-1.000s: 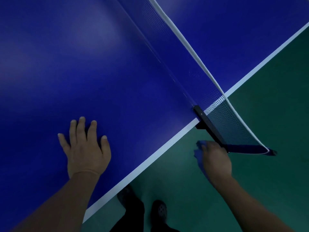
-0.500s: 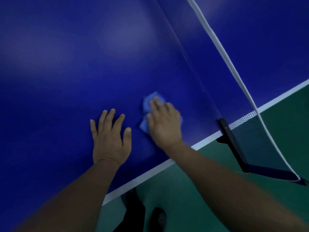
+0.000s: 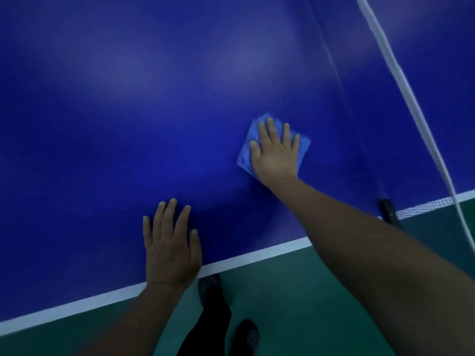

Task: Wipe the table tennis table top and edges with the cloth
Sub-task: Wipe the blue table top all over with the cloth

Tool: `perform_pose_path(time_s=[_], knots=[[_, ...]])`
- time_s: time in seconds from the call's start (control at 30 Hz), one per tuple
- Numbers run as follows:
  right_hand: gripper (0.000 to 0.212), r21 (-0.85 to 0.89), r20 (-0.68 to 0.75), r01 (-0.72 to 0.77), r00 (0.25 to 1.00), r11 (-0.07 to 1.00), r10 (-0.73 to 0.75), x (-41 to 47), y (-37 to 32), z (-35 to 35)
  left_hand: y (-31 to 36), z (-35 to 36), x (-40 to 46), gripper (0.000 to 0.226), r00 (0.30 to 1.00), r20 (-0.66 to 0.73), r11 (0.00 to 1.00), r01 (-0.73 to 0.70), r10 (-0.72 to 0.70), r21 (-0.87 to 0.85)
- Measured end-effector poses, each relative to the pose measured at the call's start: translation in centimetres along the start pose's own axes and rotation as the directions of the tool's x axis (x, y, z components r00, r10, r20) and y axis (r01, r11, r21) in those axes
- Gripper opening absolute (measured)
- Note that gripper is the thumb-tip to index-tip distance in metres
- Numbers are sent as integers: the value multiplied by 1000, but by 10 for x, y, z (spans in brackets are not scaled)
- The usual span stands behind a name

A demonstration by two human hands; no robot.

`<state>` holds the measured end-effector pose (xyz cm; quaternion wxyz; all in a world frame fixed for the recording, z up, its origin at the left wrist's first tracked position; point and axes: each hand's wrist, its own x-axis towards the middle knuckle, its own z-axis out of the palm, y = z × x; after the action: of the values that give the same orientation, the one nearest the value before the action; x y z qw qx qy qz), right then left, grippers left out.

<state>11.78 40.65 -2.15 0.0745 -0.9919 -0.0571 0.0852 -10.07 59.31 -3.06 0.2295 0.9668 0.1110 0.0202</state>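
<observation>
1. Nearest, the person's shoes (image 3: 248, 335) stand on the green floor (image 3: 321, 291).
2. Next, the left hand (image 3: 171, 249) lies flat with straight fingers on the blue table (image 3: 102, 124), its heel over the white edge line (image 3: 257, 256).
3. Farther in, the right hand (image 3: 276, 152) presses the folded blue cloth (image 3: 248, 147) flat with spread, straight fingers.
4. Beyond, to the right, the net (image 3: 401, 78) crosses the table, held by a black clamp (image 3: 389, 210).
</observation>
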Motion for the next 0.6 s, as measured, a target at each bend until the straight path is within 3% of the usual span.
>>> perform_pose_path(time_s=[0.07, 0.17, 0.2, 0.27, 0.37, 0.47, 0.6], knots=[[60, -70, 24, 188, 982, 980, -187, -6, -38, 12, -2, 2, -5, 56, 1000, -21, 1000, -23, 23, 16], [58, -94, 60, 553, 833, 828, -549, -75, -66, 34, -2, 2, -1, 55, 997, -74, 1000, -6, 5, -10], [56, -79, 82, 621, 784, 780, -615, -104, -62, 38, -3, 3, -1, 55, 997, -76, 1000, 1, -2, -16], [55, -57, 101, 654, 755, 754, -647, -146, -35, 42, -4, 3, -3, 56, 998, -56, 999, -33, 33, 2], [51, -66, 43, 502, 865, 863, -500, -163, 30, 35, -1, 3, -2, 56, 995, 16, 994, -102, 102, 37], [59, -25, 35, 97, 995, 995, -96, -154, 99, 17, 2, 2, -3, 56, 979, 55, 978, -199, 195, 71], [66, 0, -49, -304, 951, 953, 304, -143, 156, 1, 1, 2, -4, 57, 963, 88, 958, -265, 256, 108]])
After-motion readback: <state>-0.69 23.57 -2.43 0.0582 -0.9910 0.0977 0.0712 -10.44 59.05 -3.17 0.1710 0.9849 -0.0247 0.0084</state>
